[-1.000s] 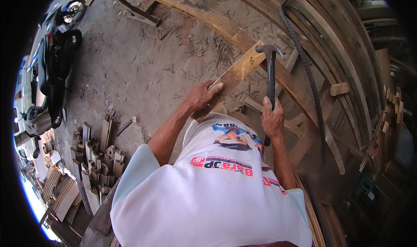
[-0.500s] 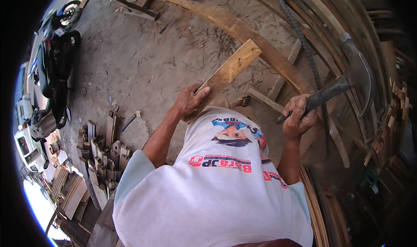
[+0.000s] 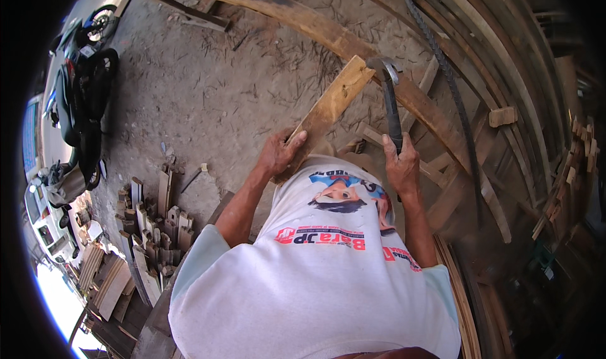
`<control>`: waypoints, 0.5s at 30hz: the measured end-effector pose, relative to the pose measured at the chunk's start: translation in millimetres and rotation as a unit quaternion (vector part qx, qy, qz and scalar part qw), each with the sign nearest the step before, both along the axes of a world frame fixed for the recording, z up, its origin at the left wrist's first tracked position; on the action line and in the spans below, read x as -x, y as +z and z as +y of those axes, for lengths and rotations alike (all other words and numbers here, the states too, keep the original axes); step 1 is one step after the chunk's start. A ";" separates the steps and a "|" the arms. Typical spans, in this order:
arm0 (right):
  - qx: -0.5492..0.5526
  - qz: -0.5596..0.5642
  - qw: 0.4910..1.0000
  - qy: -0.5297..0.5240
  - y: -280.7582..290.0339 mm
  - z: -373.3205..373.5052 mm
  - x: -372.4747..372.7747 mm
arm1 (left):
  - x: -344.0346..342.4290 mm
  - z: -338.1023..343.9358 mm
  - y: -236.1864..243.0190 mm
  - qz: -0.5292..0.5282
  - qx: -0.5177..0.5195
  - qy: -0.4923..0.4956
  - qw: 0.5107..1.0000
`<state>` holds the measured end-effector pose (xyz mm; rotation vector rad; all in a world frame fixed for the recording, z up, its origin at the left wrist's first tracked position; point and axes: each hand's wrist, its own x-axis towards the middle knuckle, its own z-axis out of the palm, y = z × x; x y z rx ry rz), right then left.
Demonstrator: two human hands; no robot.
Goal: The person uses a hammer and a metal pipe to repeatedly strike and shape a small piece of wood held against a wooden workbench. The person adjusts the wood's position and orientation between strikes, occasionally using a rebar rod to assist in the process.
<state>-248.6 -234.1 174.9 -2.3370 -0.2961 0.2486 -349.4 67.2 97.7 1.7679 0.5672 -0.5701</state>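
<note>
My left hand [image 3: 279, 152] is closed around the lower part of a short wooden board [image 3: 334, 100], thumb on top. The board slants up and to the right, and its far end lies by a long beam. Small dark marks show near that end. In my right hand [image 3: 402, 166] is a claw hammer [image 3: 392, 109], gripped by its dark handle. Its curved metal head is right beside the board's far end; I cannot tell whether they touch.
A long wooden beam [image 3: 303, 25] crosses ahead, and a dark ridged rod [image 3: 445, 59] hangs at the right. A small wood block [image 3: 503, 116] rests on long planks [image 3: 511, 56]. Short offcuts [image 3: 148, 217] are piled at lower left. Motorcycles [image 3: 79, 100] stand far left.
My right hand has swung the hammer inward from the right, bringing its head to the board's far end. The board has shifted slightly left in my left hand.
</note>
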 end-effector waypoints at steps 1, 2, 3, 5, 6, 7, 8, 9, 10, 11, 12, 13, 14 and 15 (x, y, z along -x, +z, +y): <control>-0.012 0.012 1.000 0.000 2.4 3.0 -2.6 | 3.6 -2.8 -4.5 -0.016 -0.015 0.012 1.000; -0.035 0.011 0.999 -0.014 8.8 4.5 -3.6 | 7.1 -7.4 -8.1 -0.031 -0.030 0.024 0.999; -0.058 0.012 0.998 -0.029 20.1 4.5 -3.5 | 9.2 -10.9 -11.1 -0.047 -0.045 0.036 0.997; -0.152 0.030 0.986 -0.054 57.7 11.2 -2.8 | 6.8 -10.8 -4.9 -0.042 -0.051 0.030 0.997; -0.226 0.041 0.971 -0.068 77.8 14.6 -4.2 | 6.2 -10.8 -1.0 -0.041 -0.054 0.023 0.997; -0.295 -0.055 0.953 -0.050 93.3 20.5 -12.3 | 7.1 -13.0 1.4 -0.046 -0.060 0.028 0.997; -0.357 -0.153 0.921 -0.033 102.4 26.3 -21.3 | 5.9 -15.2 3.1 -0.052 -0.063 0.031 0.996; -0.404 -0.183 0.896 -0.018 102.7 28.5 -28.2 | 5.5 -16.3 3.8 -0.058 -0.066 0.035 0.996; -0.449 -0.211 0.868 -0.001 102.1 29.4 -36.1 | 5.9 -16.7 3.4 -0.057 -0.061 0.036 0.996; -0.493 -0.239 0.836 0.017 101.3 29.0 -40.8 | 6.4 -16.9 2.6 -0.055 -0.056 0.038 0.996; -0.459 -0.215 0.862 0.013 88.8 25.9 -37.4 | 7.4 -17.1 1.5 -0.054 -0.052 0.041 0.996; -0.422 -0.192 0.886 0.011 65.2 19.6 -29.3 | 7.8 -18.0 -1.1 -0.052 -0.045 0.046 0.997; -0.269 -0.130 0.954 -0.020 31.1 6.8 -16.1 | 8.7 -19.5 -4.3 -0.051 -0.037 0.050 0.997; -0.111 -0.065 0.990 -0.052 -3.7 -4.7 -4.0 | 9.0 -19.5 -7.9 -0.052 -0.033 0.053 0.997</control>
